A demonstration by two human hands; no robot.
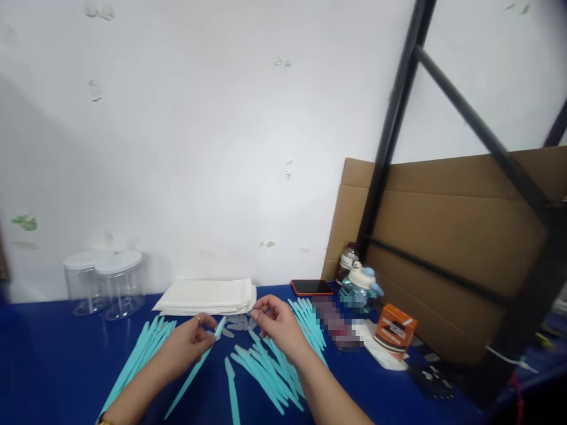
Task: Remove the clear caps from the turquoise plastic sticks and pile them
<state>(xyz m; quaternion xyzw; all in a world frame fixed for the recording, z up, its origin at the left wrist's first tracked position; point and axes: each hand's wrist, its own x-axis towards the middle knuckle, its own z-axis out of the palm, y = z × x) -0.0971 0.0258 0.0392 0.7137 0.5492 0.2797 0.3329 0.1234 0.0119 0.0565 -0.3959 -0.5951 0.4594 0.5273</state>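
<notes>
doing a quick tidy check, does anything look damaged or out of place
The white wall behind the blue table looks damaged: scattered scuffs or chips, some greenish, break its otherwise plain surface.

The small boxy orange carton [396, 332] and the white label [346, 261] on the dark brown bottle [340, 276] bear print too blurred to read.

I count: 2 hands [195, 340] | 2 clear jars [119, 292] | 1 phone [312, 287] | 1 brown bottle [348, 263] | 1 blue jug [357, 291] | 1 orange box [396, 332] | turquoise sticks [233, 389]: overlapping, uncountable
</notes>
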